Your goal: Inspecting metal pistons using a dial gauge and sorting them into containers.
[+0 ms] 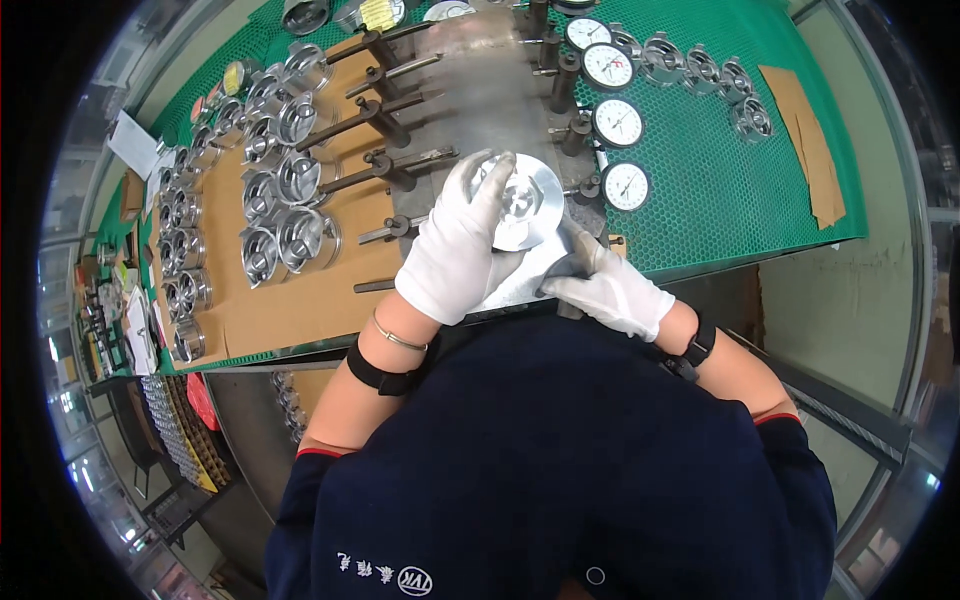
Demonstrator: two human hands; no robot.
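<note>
My left hand [462, 235], in a white glove, is closed on a shiny metal piston [540, 190]. The piston's round crown with a shaped hollow faces up, and my fingers reach over its left side. My gloved right hand [610, 285] is beside the piston's lower right edge, fingers curled together. Something dark shows at its fingertips; whether this is a cloth or stained glove tips I cannot make out. Both hands are over the near end of a grey metal plate [480, 90].
Gauge stands with rods [385, 120] line the plate's left side. Dial gauges [617, 122] stand along its right. Several pistons [303, 235] are on brown cardboard [225, 320] at left, more [702, 70] on the green mat [700, 190]. A cardboard strip [803, 145] lies far right.
</note>
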